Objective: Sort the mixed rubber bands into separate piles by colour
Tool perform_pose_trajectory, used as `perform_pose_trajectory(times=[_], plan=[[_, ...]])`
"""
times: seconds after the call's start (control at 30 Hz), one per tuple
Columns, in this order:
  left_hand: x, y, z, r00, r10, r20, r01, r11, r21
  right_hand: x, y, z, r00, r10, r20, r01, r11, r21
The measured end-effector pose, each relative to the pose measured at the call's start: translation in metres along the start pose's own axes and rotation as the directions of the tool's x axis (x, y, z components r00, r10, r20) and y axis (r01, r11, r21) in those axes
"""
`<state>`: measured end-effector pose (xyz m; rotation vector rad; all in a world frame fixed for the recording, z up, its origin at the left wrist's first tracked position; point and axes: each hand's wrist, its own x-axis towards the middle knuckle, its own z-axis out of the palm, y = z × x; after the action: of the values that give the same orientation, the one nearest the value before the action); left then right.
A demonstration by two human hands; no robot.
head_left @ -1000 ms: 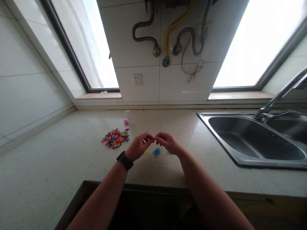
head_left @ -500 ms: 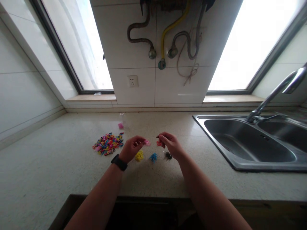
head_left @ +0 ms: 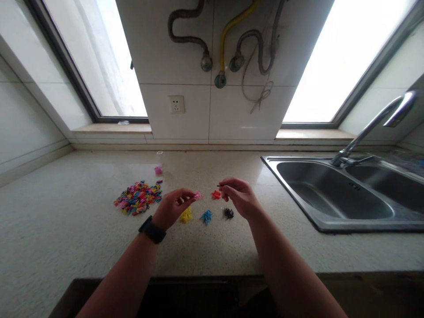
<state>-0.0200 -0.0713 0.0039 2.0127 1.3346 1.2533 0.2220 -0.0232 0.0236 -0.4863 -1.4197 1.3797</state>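
Note:
My left hand (head_left: 172, 208), with a dark watch on its wrist, is closed in a pinch, its fingertips at a small pink heap (head_left: 198, 195). Whether it holds a piece of that heap I cannot make out. Between the thumb and finger of my right hand (head_left: 241, 197) is a thin black band (head_left: 220, 185), held above the counter. Beside that hand lies a red heap (head_left: 216, 194). Closer to me are yellow (head_left: 186, 215), blue (head_left: 206, 217) and black (head_left: 228, 213) heaps of what look like small hair bands. A large mixed-colour pile (head_left: 138, 197) lies to the left.
Behind the mixed pile stand a clear plastic container (head_left: 160, 158) and a pink piece (head_left: 158, 170). A steel sink (head_left: 318, 221) with a tap (head_left: 364, 130) takes up the right side. The counter's front edge (head_left: 205, 277) runs close to me.
My right hand has lifted off the red heap and moved slightly right, showing the black band in its pinch. My left hand stays by the pink heap. The whole view has shifted a little.

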Motion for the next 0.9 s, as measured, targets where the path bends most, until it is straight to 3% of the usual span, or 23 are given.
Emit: perform_pose_trajectory(times=[0.3,0.5,0.77,0.9], plan=[[-0.004,0.008,-0.003,1.0,0.03,0.003,-0.03,0.999,0.009,-0.008,-0.014,0.01,0.989,-0.087,0.117,0.088,0.996,0.002],[-0.007,0.011,-0.004,0.999,0.033,-0.017,-0.033,0.999,0.023,-0.008,-0.018,0.009,0.995,-0.061,0.075,0.063,0.998,-0.029],[-0.008,0.011,-0.004,1.0,0.022,-0.018,-0.021,0.997,0.072,-0.004,-0.019,-0.007,0.998,0.016,0.059,0.0,0.966,-0.257],[-0.008,0.011,-0.003,0.999,0.03,-0.012,-0.029,0.997,0.074,-0.004,-0.014,-0.024,0.986,0.124,0.114,-0.047,0.852,-0.521]])
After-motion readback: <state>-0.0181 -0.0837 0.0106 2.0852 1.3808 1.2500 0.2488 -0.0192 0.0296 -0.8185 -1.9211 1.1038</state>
